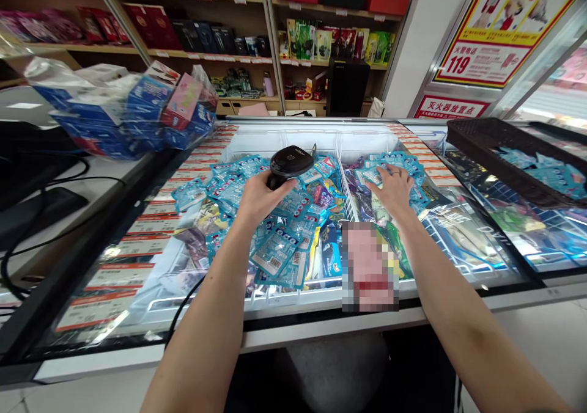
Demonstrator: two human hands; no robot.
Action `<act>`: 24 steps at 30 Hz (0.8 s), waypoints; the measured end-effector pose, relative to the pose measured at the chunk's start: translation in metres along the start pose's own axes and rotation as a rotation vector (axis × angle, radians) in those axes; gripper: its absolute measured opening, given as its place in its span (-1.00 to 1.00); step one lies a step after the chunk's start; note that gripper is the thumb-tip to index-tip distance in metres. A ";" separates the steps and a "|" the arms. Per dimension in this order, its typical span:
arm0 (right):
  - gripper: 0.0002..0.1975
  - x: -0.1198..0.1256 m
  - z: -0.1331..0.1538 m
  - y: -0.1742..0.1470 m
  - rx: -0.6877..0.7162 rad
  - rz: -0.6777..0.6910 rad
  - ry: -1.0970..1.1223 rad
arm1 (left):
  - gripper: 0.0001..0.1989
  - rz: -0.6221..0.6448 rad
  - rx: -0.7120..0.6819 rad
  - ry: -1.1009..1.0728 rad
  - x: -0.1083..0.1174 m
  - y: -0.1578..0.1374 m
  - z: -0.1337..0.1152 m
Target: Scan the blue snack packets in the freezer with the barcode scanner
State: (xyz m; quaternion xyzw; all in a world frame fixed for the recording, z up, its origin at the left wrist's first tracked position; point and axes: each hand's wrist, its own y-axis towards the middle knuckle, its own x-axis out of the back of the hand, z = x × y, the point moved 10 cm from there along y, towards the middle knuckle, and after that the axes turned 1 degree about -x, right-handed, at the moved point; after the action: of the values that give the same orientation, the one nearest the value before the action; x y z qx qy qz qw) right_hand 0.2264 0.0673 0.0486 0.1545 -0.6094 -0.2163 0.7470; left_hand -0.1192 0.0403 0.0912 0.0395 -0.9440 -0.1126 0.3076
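A black handheld barcode scanner point(291, 161) is in the grip of my left hand point(263, 196), held over the glass top of a chest freezer. Beneath and around it lie many loose light-blue sachets point(277, 251), some with barcodes facing up. My right hand point(395, 187), fingers spread, rests on a second group of blue sachets point(415, 167) to the right. Its fingertips touch the sachets, and none is visibly gripped. Through the glass, frozen packages point(330, 251) show in white wire baskets.
Plastic-wrapped blue boxes point(132, 110) stand at the left beside black cables point(27, 242). On the right, a dark brown basket point(477, 135) holds more blue sachets. Orange-and-white price labels point(110, 297) line the glass. Stocked shelves point(202, 52) stand behind.
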 end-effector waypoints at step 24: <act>-0.69 -0.026 0.179 -0.028 0.414 0.582 0.486 | -0.62 -0.106 0.018 -0.100 0.018 0.001 0.007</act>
State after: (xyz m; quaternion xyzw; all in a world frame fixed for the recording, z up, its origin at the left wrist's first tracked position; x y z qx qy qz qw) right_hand 0.0435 0.0628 0.0504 0.1691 -0.4645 0.1729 0.8519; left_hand -0.1379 0.0402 0.0968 0.0863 -0.9558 -0.1222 0.2532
